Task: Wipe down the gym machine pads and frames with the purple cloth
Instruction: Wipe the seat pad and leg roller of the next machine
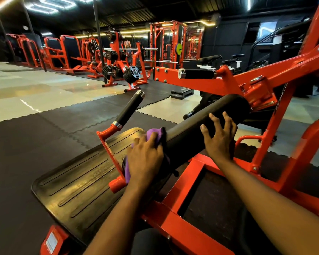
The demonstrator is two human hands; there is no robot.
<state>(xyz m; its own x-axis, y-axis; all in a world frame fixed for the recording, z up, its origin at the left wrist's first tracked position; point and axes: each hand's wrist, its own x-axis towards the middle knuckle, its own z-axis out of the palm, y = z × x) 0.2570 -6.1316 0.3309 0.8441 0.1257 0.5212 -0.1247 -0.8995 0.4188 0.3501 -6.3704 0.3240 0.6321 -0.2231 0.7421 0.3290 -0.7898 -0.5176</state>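
My left hand (145, 157), grip clamped on the purple cloth (156, 134), presses the roller pad (191, 131) end; right hand (219, 138) rests atop the pad, grip apart.

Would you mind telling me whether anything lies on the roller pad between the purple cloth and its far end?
Yes: the right hand rests on the roller pad, farther along than the purple cloth in the left hand.

One purple cloth (154, 134), one roller pad (206, 124), two handles (129, 108) (197, 73).
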